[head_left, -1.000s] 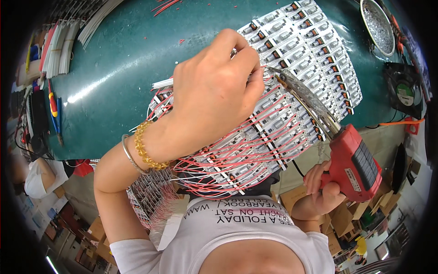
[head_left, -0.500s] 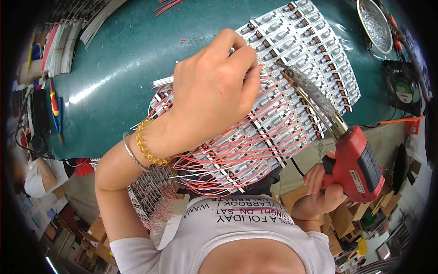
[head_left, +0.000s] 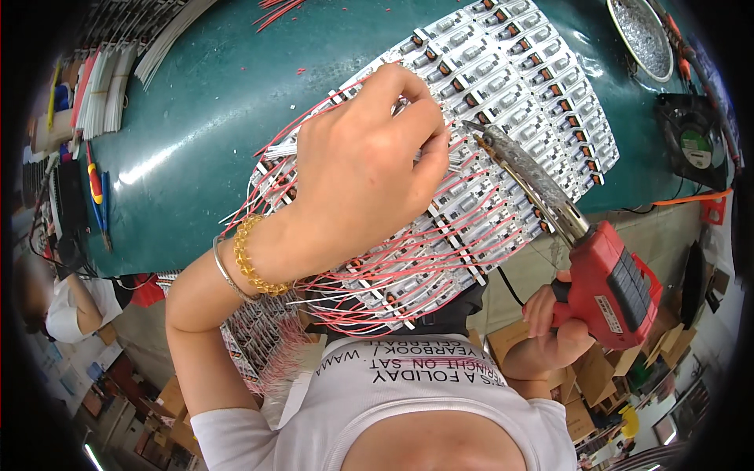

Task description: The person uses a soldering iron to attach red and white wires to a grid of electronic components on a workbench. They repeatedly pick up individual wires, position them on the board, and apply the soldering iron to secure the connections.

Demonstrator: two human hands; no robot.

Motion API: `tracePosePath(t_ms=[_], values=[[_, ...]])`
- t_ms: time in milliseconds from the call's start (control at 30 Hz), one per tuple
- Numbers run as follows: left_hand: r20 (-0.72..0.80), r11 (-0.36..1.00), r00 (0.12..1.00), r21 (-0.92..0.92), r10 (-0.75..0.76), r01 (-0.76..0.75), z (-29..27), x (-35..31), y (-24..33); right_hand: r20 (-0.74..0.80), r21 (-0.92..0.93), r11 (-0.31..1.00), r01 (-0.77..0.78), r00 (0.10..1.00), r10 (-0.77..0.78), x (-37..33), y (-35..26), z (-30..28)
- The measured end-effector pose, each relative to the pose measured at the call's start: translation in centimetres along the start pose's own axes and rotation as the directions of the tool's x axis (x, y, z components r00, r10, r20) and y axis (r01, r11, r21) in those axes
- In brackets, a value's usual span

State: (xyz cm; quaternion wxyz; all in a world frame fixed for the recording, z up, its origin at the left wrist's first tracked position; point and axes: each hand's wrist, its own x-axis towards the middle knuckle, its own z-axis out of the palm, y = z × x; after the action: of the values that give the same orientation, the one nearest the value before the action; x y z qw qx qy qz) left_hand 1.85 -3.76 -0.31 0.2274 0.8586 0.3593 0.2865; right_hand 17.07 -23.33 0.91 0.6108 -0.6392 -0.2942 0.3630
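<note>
My left hand is pinched closed over a large panel of small white circuit boards. A short red tip of a thin wire shows at its fingertips; the rest is hidden by the hand. In my right hand is a red soldering gun, gripped by its handle. Its dark metal tip points left, just above the boards and close to my left fingertips. Rows of red wires run off the panel's near part, and white wire ends show beside my left hand.
The green table carries bundles of white wires, a red-and-yellow screwdriver, and loose red wires. A round metal dish and a black fan stand at the right. Another person is at far left.
The panel has shifted slightly toward the lower left, and a red wire now shows beyond my left hand. The soldering gun's tip has moved a little left and down.
</note>
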Motion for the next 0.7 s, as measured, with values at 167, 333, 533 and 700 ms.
tracePosePath(t_ms=[167, 333, 533, 700], values=[[-0.025, 0.999, 1.000, 0.036, 0.019, -0.018, 0.17, -0.10, -0.06, 0.045, -0.022, 1.000, 0.006, 0.999, -0.005, 0.00, 0.38, -0.34], [-0.065, 0.998, 0.997, 0.045, 0.036, -0.033, 0.63, -0.10, -0.14, -0.001, -0.012, 1.000, 0.018, 1.000, -0.018, -0.26, -0.03, 0.05], [-0.065, 0.998, 0.997, 0.051, 0.036, -0.032, 0.51, -0.13, -0.05, -0.002, -0.008, 0.999, 0.033, 0.999, -0.033, -0.30, 0.23, 0.01], [-0.026, 1.000, 1.000, 0.026, 0.004, -0.003, -0.20, -0.04, 0.37, 0.045, 0.020, 0.998, 0.067, 0.997, -0.068, -0.13, 0.03, -0.11]])
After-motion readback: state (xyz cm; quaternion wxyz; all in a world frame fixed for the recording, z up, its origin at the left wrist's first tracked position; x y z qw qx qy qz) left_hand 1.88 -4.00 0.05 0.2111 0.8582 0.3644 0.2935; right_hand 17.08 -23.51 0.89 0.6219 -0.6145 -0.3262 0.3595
